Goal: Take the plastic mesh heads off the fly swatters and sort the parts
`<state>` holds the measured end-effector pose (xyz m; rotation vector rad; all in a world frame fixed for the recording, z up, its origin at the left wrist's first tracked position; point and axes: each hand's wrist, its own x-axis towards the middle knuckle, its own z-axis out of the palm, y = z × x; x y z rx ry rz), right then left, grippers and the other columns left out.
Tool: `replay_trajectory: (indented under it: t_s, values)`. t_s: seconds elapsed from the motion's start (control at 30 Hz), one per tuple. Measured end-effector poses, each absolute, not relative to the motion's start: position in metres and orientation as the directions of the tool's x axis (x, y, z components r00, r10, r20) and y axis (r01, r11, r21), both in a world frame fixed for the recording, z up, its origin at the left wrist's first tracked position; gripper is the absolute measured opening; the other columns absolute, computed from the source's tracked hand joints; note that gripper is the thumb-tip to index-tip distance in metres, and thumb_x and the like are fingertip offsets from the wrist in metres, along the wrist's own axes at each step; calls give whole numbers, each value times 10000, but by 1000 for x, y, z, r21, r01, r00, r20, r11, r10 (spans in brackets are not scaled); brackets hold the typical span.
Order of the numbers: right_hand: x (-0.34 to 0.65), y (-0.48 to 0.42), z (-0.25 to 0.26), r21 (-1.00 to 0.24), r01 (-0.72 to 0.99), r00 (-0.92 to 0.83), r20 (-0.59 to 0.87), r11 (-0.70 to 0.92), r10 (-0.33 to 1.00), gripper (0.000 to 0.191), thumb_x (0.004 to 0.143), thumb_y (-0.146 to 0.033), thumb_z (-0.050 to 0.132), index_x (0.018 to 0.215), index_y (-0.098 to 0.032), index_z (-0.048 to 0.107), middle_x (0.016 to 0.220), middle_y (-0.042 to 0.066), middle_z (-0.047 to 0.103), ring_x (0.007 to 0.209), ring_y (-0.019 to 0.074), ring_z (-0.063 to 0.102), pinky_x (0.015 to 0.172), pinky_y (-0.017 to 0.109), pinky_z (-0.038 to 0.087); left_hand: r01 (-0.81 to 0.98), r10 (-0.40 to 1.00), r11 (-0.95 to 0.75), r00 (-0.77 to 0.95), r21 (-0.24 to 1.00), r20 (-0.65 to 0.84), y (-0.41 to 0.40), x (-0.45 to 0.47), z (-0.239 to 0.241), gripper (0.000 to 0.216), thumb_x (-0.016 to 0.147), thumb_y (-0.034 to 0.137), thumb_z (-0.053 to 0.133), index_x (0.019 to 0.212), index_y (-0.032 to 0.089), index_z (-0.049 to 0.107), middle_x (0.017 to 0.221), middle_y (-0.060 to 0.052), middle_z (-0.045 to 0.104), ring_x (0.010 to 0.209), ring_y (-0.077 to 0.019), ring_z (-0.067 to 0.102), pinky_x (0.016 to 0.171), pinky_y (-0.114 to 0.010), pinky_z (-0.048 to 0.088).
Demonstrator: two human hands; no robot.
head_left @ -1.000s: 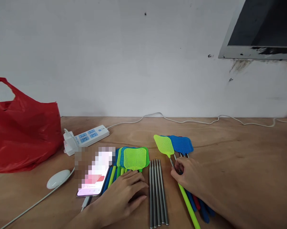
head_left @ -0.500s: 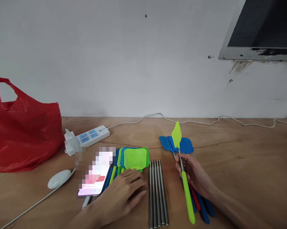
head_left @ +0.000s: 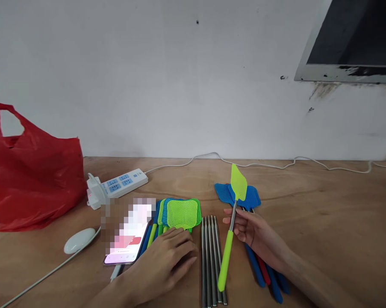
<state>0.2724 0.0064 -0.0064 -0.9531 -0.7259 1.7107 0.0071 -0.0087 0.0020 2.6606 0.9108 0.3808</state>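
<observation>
My right hand (head_left: 258, 233) is closed on the thin metal shaft of a yellow-green fly swatter (head_left: 225, 262), its head tilted up and its handle slanting down to the left. Beneath that hand lie several more fly swatters (head_left: 253, 197) with blue heads and blue and red handles. My left hand (head_left: 163, 259) rests with fingers loosely spread over the handles of a pile of blue, green and yellow-green fly swatters (head_left: 182, 213). Several steel rods (head_left: 211, 261) lie side by side between my hands; the held swatter's handle crosses in front of them.
Left of the pile lies a lit phone (head_left: 124, 250), partly pixelated. Behind it are a white power strip (head_left: 131, 182) and a red plastic bag (head_left: 35, 179). A white oval device (head_left: 79, 240) sits on the wooden table (head_left: 340, 214). A cable (head_left: 263, 165) runs along the wall.
The yellow-green swatter has turned in my right hand: its handle swung left over the rods, and its head shows more broadly. My left hand has stayed in place.
</observation>
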Motion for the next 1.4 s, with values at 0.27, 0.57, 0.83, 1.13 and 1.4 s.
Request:
replay_trajectory:
  t_s: [0.27, 0.57, 0.83, 1.13, 1.4]
  values:
    - [272, 5, -7, -790, -516, -185, -273, -329, 944, 357, 666, -351, 894, 947, -147, 808, 960, 96, 776, 636, 82, 601, 551, 152, 495, 554, 634, -747, 760, 368, 142, -7, 7, 4, 154, 999, 167, 464, 1036, 215, 606, 1030, -46, 641, 982, -238, 580, 897, -380, 439]
    - [269, 3, -5, -737, -585, -205, -268, -338, 941, 205, 675, -260, 881, 827, -156, 792, 815, 20, 714, 681, 91, 614, 618, 163, 509, 554, 633, -740, 765, 380, 117, -8, 7, 1, 156, 1002, 172, 461, 1031, 228, 603, 1011, -31, 634, 954, -229, 579, 853, -365, 438]
    - [264, -1, -8, -768, -494, -303, -288, -408, 909, 235, 676, -265, 883, 853, -153, 775, 806, 26, 684, 693, 113, 600, 638, 210, 493, 568, 641, -736, 761, 368, 106, -9, 8, 4, 148, 998, 168, 468, 1010, 226, 604, 1009, -32, 635, 957, -230, 582, 856, -362, 442]
    - [265, 0, -12, -770, -501, -240, -315, -395, 918, 260, 634, -256, 917, 784, -146, 735, 695, -16, 637, 576, 71, 532, 560, 188, 454, 568, 642, -737, 759, 366, 114, -6, 8, 1, 147, 997, 176, 465, 1009, 224, 603, 1011, -35, 636, 952, -229, 581, 851, -360, 444]
    - [268, -1, -9, -750, -548, -191, -319, -370, 928, 237, 703, -286, 864, 869, -142, 775, 730, 18, 684, 584, 79, 513, 542, 179, 440, 557, 634, -745, 762, 367, 132, -7, 8, 3, 159, 991, 170, 462, 1007, 220, 612, 998, -40, 646, 937, -224, 589, 843, -343, 450]
